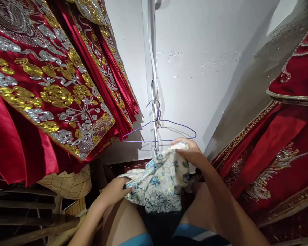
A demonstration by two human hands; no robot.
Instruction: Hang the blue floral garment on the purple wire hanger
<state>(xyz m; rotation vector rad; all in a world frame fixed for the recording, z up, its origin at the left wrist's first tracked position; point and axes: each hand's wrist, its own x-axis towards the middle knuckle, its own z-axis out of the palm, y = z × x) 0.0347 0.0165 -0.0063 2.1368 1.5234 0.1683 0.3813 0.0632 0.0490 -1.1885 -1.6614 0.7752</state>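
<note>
A white cloth garment with blue and green floral print is bunched between my two hands, above my lap. My left hand grips its left side, with the thumb over the fabric. Its upper right edge is pinched in my right hand, higher up and close to the hanger. A purple wire hanger hangs bare just above the cloth, its hook caught on a white strap against the wall. The garment's exact kind cannot be made out in its folds.
Red garments with gold and silver embroidery hang at the left. More red embroidered clothing hangs at the right. A wooden rack stands low on the left beside a cream quilted item. The white wall is straight ahead.
</note>
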